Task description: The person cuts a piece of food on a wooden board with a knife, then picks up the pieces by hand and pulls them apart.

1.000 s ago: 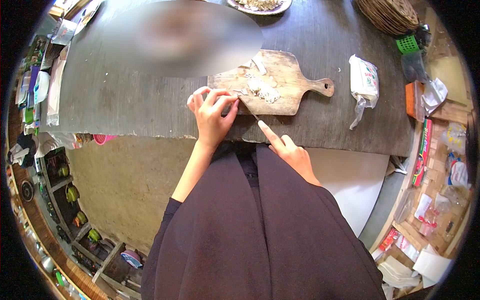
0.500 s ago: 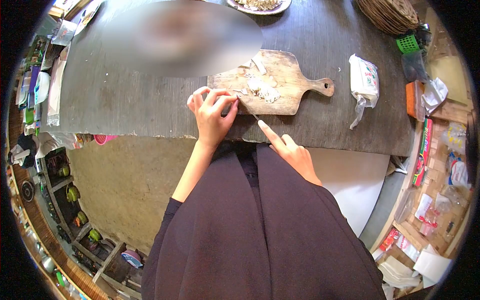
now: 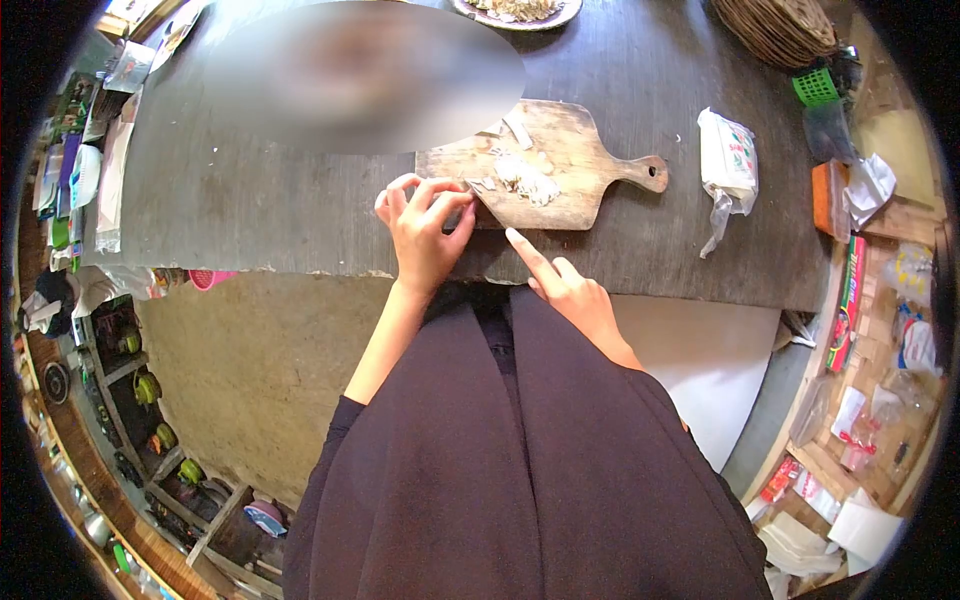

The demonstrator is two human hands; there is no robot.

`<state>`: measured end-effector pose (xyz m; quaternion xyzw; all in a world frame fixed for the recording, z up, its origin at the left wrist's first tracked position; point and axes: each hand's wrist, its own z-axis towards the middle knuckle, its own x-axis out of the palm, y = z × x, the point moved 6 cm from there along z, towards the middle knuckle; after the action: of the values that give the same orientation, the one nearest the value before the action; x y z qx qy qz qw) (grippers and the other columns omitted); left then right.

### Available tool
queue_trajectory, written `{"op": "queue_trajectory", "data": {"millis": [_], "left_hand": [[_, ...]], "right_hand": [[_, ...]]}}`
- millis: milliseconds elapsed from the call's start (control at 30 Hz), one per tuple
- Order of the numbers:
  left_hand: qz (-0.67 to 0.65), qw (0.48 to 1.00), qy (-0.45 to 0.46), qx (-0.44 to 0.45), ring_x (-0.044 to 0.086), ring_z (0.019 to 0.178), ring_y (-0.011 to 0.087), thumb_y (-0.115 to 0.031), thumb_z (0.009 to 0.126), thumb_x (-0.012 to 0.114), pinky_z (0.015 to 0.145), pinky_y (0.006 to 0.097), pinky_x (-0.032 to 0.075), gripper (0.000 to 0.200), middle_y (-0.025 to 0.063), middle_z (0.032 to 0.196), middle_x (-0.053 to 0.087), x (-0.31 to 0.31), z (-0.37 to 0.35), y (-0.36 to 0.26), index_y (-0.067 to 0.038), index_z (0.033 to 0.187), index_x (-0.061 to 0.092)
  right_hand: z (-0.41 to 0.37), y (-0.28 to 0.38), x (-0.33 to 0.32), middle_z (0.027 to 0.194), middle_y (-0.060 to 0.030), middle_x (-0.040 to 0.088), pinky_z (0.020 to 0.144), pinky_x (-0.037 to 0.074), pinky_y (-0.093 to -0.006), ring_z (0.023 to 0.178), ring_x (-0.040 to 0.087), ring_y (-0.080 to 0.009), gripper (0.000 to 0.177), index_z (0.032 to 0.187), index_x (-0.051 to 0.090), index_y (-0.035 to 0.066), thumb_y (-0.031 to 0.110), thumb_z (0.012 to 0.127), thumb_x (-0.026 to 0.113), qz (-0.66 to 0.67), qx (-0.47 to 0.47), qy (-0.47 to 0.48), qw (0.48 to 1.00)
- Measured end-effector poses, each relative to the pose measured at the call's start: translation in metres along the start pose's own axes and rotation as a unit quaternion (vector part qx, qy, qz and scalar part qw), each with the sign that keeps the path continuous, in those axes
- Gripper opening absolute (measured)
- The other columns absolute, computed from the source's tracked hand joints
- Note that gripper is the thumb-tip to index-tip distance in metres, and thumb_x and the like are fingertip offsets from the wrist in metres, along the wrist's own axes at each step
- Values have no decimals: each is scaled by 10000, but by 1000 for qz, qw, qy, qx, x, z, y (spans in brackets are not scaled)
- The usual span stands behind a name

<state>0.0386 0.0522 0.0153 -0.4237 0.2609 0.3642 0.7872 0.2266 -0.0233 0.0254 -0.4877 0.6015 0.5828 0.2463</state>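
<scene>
My right hand (image 3: 575, 300) grips a knife (image 3: 492, 209), its index finger stretched along the top of the blade; the handle is hidden in the palm. The blade slants up and left over the near edge of a wooden cutting board (image 3: 577, 150). Close to the tip, my left hand (image 3: 428, 228) is closed, thumb and fingers pinched at the board's near left corner. Whatever it pinches is mostly hidden by the fingers. On the board lie a heap of pale chopped pieces (image 3: 528, 182), a few thin slices beside the blade and a longer pale strip (image 3: 518, 132).
Right of the board is a white plastic packet (image 3: 729, 160) on the dark table (image 3: 300, 210). A plate (image 3: 575, 15) of pale chopped pieces and a stack of woven trays (image 3: 778, 30) stand at the back. A blurred oval hides the back left.
My right hand and the knife have shifted slightly up and left along the blade's line. The left hand stays nearly in place.
</scene>
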Motion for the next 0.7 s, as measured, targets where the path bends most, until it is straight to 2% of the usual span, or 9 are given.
{"op": "queue_trajectory", "data": {"millis": [267,700], "left_hand": [[2,1000,0,-3,526,1106,261,-187,743,821,1001,457,303,156,-78,992,692,1,0,0,-206,872,736],[4,1000,0,-3,529,1103,254,-179,746,815,1012,458,296,142,-84,998,694,0,0,0,-197,858,730]], "right_hand": [[-13,-12,-5,863,-154,600,615,590,-498,669,688,-374,708,1583,306,410,229,976,623,22,22,-12,999],[-12,-6,-3,863,-143,584,610,579,-506,662,678,-378,714,1584,307,397,225,972,632,25,-9,5,1000]]}}
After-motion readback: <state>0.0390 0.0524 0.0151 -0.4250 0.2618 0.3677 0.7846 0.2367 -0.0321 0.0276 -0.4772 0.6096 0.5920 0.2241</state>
